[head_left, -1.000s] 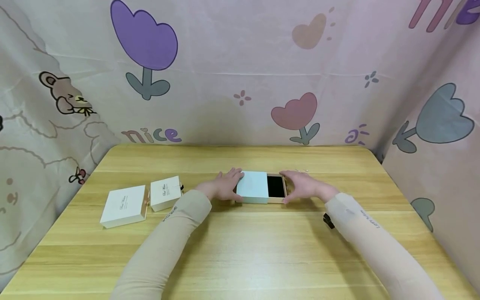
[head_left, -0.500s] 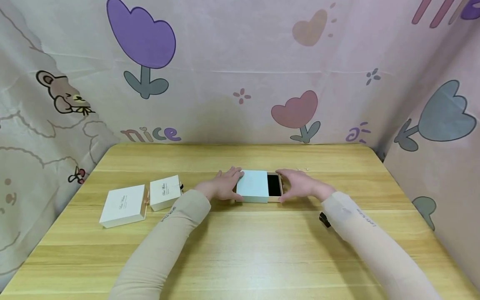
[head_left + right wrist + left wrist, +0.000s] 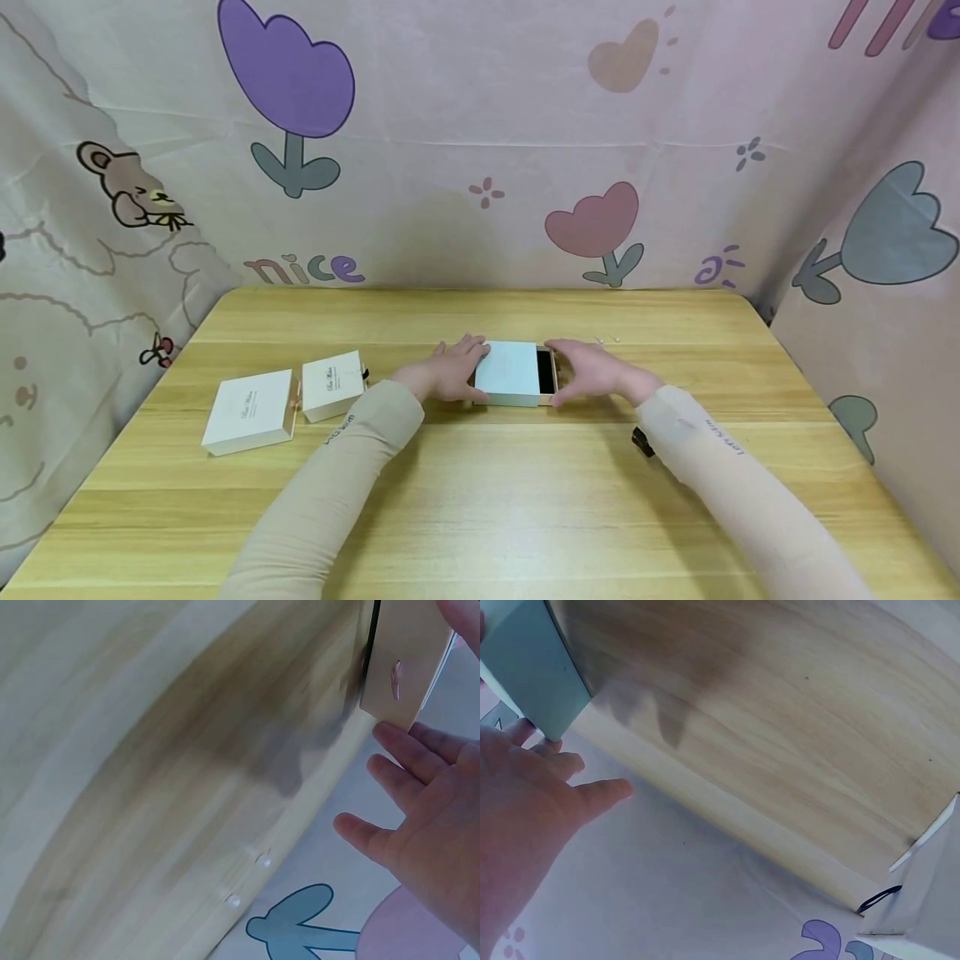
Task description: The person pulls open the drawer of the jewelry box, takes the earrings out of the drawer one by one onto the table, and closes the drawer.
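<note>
A light blue sliding gift box (image 3: 507, 368) lies at mid-table. Its tan inner drawer (image 3: 556, 374), with a black lining (image 3: 545, 372), sticks out a little at the right. My left hand (image 3: 444, 372) grips the blue sleeve's left end, thumb at the front and fingers at the back. At the other end my right hand (image 3: 596, 370) holds the drawer between thumb and fingers. The right wrist view shows the drawer's tan end face (image 3: 409, 656) with a small pink ribbon pull (image 3: 397, 680). Most of the drawer is hidden inside the sleeve.
To the left stand a larger white box (image 3: 250, 411) and a smaller white box (image 3: 332, 384) with a black loop. A small black object (image 3: 642, 442) lies by the right sleeve. Two tiny clear pieces (image 3: 262, 860) rest near the table's back edge. Patterned cloth (image 3: 420, 167) hangs behind.
My right hand has moved left and the drawer has slid further into the blue sleeve, so less black lining shows. My left hand has stayed in place on the sleeve.
</note>
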`<action>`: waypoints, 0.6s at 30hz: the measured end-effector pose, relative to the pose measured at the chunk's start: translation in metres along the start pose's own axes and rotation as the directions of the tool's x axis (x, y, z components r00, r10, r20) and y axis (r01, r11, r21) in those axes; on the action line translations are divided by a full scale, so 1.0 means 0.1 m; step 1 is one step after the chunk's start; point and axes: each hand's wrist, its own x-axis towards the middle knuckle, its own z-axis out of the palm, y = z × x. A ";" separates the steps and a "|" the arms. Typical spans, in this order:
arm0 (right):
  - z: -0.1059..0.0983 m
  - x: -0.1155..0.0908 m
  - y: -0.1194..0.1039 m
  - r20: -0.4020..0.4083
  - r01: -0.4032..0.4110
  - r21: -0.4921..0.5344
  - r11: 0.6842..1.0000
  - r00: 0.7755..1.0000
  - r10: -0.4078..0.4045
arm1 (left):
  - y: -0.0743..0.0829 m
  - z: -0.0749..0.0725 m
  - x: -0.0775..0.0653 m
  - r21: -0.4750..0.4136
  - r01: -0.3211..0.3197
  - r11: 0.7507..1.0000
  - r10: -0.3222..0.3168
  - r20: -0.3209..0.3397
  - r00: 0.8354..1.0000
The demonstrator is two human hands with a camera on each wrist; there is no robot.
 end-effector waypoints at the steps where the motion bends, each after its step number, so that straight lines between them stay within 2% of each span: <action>1: 0.01 0.01 0.00 0.000 -0.001 -0.005 1.000 1.000 0.001 | 0.00 0.00 0.00 0.006 0.000 1.000 0.000 -0.001 1.000; 18: 0.00 -0.01 -0.06 0.013 -0.022 -0.025 0.999 1.000 0.022 | 0.01 -0.01 -0.01 0.014 0.010 1.000 -0.010 0.000 1.000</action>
